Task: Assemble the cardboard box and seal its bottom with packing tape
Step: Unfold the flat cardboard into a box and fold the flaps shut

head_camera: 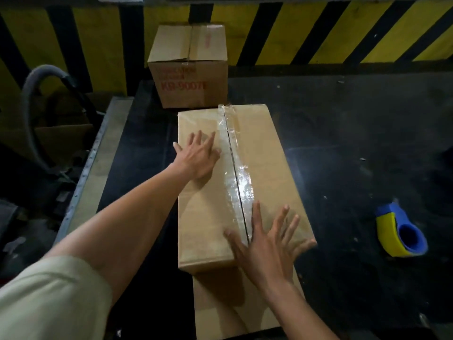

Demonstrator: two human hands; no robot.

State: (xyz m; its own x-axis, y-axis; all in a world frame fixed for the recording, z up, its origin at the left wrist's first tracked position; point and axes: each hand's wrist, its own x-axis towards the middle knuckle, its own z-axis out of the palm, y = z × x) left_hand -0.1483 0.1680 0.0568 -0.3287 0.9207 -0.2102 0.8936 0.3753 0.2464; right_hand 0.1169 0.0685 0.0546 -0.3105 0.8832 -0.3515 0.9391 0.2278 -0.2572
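The left arm reaches forward from a pale short sleeve (46,298), bare and nearly straight, slanting up and to the right, and its hand (199,155) lies palm down with the fingers spread and pointing away from the body, the thumb out to the right. The right forearm comes in from the lower right edge and angles up and to the left, ending in the right hand (267,244), also palm down and flat, all five fingers fanned wide and the thumb stretched to the left. Neither grip is closed around anything; the left hand is farther from the body than the right.
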